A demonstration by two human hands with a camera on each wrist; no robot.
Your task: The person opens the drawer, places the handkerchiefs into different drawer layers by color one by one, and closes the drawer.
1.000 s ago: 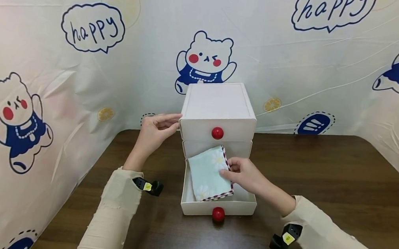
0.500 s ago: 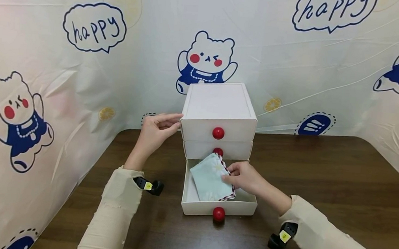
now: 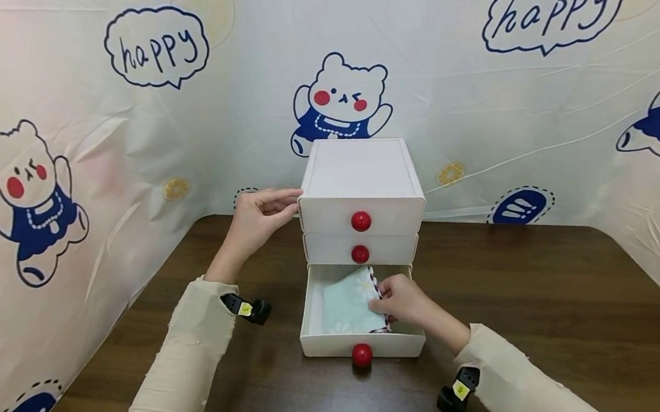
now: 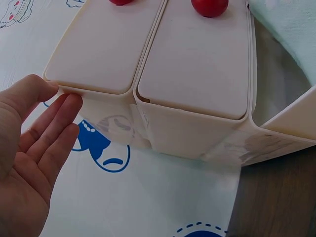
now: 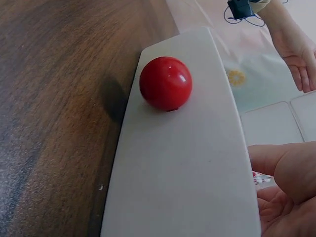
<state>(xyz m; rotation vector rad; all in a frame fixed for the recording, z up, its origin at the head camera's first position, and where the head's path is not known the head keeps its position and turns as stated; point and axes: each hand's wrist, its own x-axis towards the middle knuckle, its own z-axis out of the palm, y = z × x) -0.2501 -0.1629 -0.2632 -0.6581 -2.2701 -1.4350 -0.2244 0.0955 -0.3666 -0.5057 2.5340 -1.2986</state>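
Observation:
A white three-drawer cabinet (image 3: 363,166) with red ball knobs stands on the table. Its bottom drawer (image 3: 324,344) is pulled out, while the upper two are closed. Inside the drawer lies a folded pale mint handkerchief (image 3: 345,302) with a checkered trim, its far corner raised. My right hand (image 3: 407,301) reaches over the drawer's right side and pinches the trimmed edge between thumb and fingers. With extended fingers, my left hand (image 3: 260,226) touches the cabinet's upper left front corner. The left wrist view has the left thumb (image 4: 42,91) at the front edge and the fingers along the side.
The dark wooden table (image 3: 533,302) extends to both sides of the cabinet. A white cloth backdrop (image 3: 248,61) with bear prints hangs close behind. The drawer's red knob (image 5: 165,84) projects toward the table's front.
My right hand has lowered the handkerchief deeper into the bottom drawer, uncovering the middle drawer's red knob. The left hand and the cabinet have stayed in place.

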